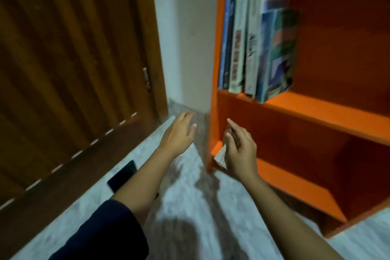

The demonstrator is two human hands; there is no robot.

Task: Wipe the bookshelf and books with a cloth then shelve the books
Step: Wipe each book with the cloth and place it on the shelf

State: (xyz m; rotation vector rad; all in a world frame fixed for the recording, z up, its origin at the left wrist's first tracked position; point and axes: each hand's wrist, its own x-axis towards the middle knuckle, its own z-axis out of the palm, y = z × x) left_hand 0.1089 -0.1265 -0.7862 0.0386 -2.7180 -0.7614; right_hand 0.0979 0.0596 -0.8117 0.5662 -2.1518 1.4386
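At the lower left corner of the orange bookshelf (316, 116), low over the floor (190, 196) — right hand (240, 150) in front of the bottom compartment, fingers (233, 125) partly curled, seemingly pinching a pale folded cloth (220, 157) that pokes out under the palm; blurred, so grip not certain. Left hand (179, 133) just outside the side panel, spread loosely, holding nothing. Books (253, 44) standing together at the left end of the shelf above, last one leaning slightly. Dark flat object (122, 175) on the floor by the wooden door (63, 69). Judged as the wiping step, lower shelf in hand — upper books seemingly already shelved. Next move probably calls for pressing the cloth flat on the bottom board and sweeping along it, left hand free to steady the frame.
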